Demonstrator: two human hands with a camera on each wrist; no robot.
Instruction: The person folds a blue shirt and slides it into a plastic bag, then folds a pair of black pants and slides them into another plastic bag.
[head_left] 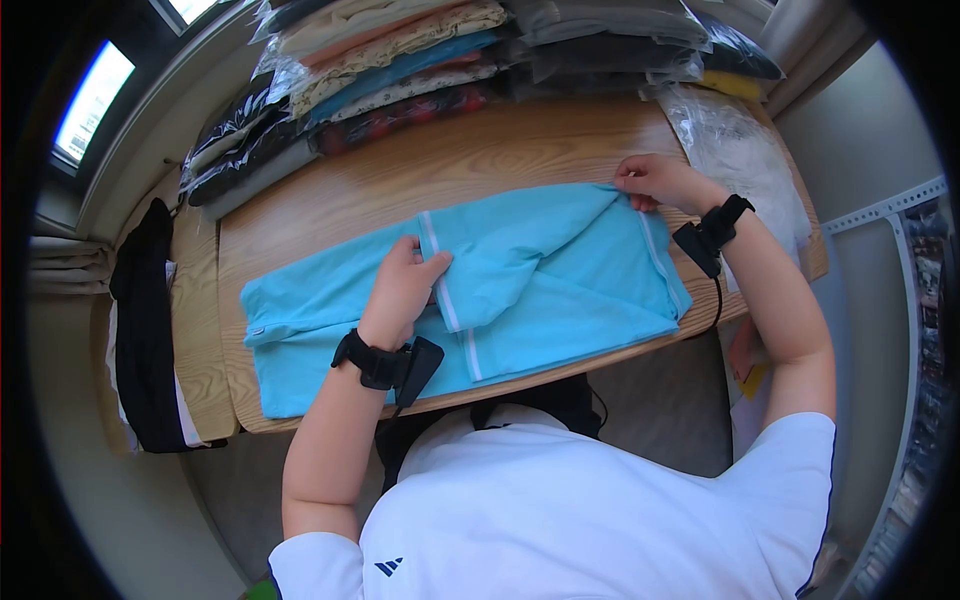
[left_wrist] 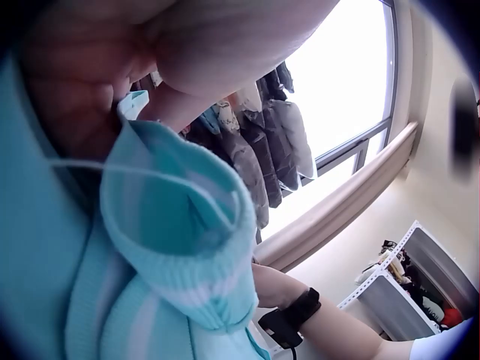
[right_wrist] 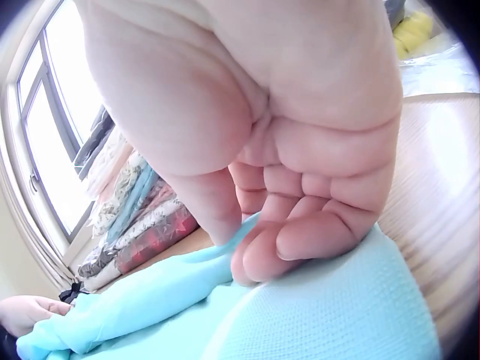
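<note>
A light turquoise garment (head_left: 345,290) with thin white stripes lies folded lengthwise on the wooden table. My left hand (head_left: 400,285) pinches the white-striped edge of a folded-over part near the middle. In the left wrist view a ribbed opening (left_wrist: 202,281) of the garment gapes below that hand. At the garment's far right corner, my right hand (head_left: 665,183) pinches the cloth between thumb and fingers. The right wrist view shows a ridge of fabric (right_wrist: 161,281) running from these fingertips toward the left hand.
Stacked folded clothes in clear bags (head_left: 400,60) line the table's back edge. Crumpled clear plastic (head_left: 740,150) lies at the right end of the table (head_left: 480,150). A black garment (head_left: 150,330) lies at the left, and a white metal rack (head_left: 905,300) stands at the right.
</note>
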